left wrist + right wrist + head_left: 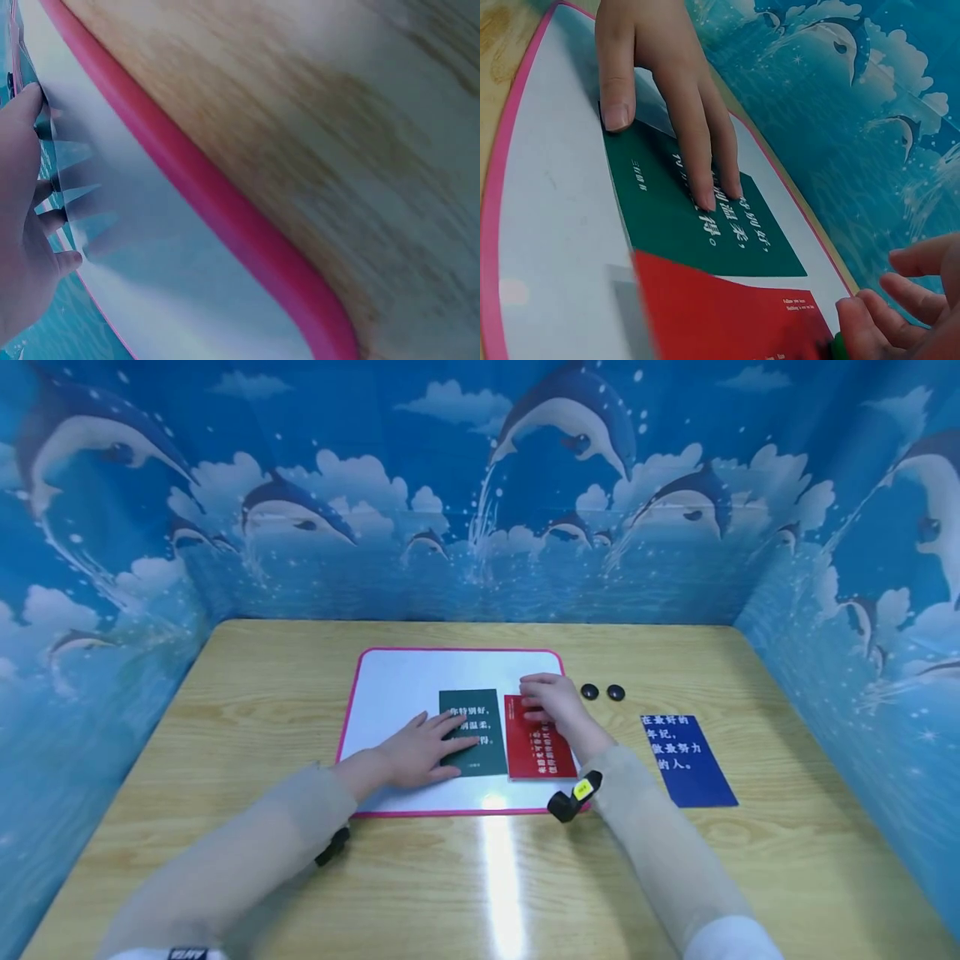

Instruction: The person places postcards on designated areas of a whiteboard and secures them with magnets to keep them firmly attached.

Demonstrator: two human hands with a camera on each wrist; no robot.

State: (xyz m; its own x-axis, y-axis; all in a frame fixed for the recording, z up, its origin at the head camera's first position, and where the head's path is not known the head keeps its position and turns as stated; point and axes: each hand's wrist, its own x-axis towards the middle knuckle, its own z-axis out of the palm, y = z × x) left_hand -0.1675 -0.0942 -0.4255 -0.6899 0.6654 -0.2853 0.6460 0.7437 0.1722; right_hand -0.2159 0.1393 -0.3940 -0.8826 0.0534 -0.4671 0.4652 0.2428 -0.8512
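Head: left hand (414, 753) spread flat on green card (486, 714), atop glossy, round-cornered whiteboard (405, 693); right hand (558, 703), fingers bent, over red card (536, 753) alongside; can't tell if pinching. Left wrist: smooth pink rim (191, 180), grained wooden table (315, 135). Right wrist: red card's near edge raised, bottom cut off; green bit (839, 347) mostly hidden.

A green card (488, 753) lies beside a red card (523, 752), whiteboard (405, 685) beneath.

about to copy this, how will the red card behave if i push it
The red card is probably light, since it looks thin and flat. It may flex slightly, as its edge appears bowed in the right wrist view. It might slide easily on the smooth, shiny whiteboard.
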